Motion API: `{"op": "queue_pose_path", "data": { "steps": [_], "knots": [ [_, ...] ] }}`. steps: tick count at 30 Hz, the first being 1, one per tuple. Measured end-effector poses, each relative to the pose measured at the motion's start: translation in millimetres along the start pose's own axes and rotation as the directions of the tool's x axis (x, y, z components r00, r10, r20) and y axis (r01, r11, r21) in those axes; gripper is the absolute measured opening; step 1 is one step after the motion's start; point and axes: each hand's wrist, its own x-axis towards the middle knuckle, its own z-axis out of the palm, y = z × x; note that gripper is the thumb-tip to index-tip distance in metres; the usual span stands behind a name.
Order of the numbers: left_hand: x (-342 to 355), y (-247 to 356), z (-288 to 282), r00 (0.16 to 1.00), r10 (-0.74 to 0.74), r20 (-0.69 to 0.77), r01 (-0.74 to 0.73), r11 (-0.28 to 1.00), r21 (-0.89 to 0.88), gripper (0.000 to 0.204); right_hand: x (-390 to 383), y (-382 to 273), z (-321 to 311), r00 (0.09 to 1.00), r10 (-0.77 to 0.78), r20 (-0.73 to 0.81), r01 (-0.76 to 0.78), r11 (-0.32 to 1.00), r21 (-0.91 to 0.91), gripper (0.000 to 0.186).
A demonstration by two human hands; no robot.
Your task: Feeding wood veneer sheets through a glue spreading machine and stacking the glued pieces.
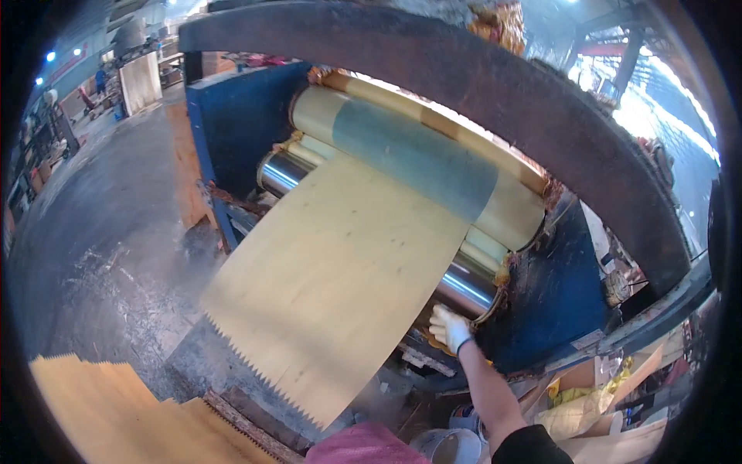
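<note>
A wide pale wood veneer sheet with a saw-toothed near edge slopes down toward me from a machine's rollers. Above it lies a big cream roller with a wet blue-grey band across its middle. Shiny steel roller ends show under the sheet on both sides. My right hand, in a white glove, is beside the sheet's right edge, just below the steel roller. Its fingers look slightly apart, with nothing visible in them. My left hand is out of view.
Blue side panels and a thick dark curved frame enclose the rollers. More toothed veneer sheets lie at lower left. Buckets and an open carton stand at lower right. Grey floor extends left.
</note>
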Motion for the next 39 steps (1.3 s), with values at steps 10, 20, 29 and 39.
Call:
{"op": "queue_pose_path", "data": {
  "steps": [10, 20, 29, 39],
  "knots": [
    [158, 222, -108, 0.955, -0.254, 0.156, 0.284, 0.613, -0.737, 0.051, 58, 110, 49, 0.983, 0.077, 0.166, -0.148, 0.869, 0.473, 0.047],
    [151, 248, -210, 0.939, -0.069, -0.338, -0.057, 0.935, -0.349, 0.082, -199, 61, 347, 0.558, -0.480, 0.677, 0.829, 0.275, -0.487, 0.028],
    [-85, -69, -319, 0.494, -0.579, -0.649, 0.654, 0.739, -0.161, 0.053, -399, 135, 458, 0.029, -0.246, 0.969, 0.801, 0.585, 0.125, 0.034],
    [-220, -62, -476, 0.339, -0.512, -0.789, 0.941, 0.171, 0.294, 0.072, -222, 76, 277, 0.614, -0.176, 0.769, 0.506, 0.835, -0.213, 0.046]
  ]
}}
